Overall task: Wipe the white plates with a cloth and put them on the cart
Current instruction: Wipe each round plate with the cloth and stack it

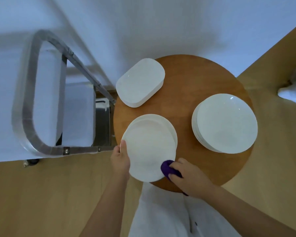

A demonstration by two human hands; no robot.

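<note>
My left hand (pixel 120 161) grips the left rim of a round white plate (pixel 148 151), thumb on top, lifted slightly over a stack of round plates (pixel 173 130) on the round wooden table (pixel 183 93). My right hand (pixel 190 178) holds a bunched purple cloth (pixel 167 168) against the plate's lower right edge. A stack of white rounded-rectangle plates (pixel 140 82) lies at the table's far left. Another stack of round white plates (pixel 225 124) sits at the right. The metal cart (pixel 41 100), with its tubular frame, stands to the left of the table.
A white surface and wall (pixel 143 23) fill the far side. Wooden floor (pixel 41 194) lies around the table. A white object (pixel 294 88) rests on the floor at the far right. My white clothing (pixel 161 211) is visible below.
</note>
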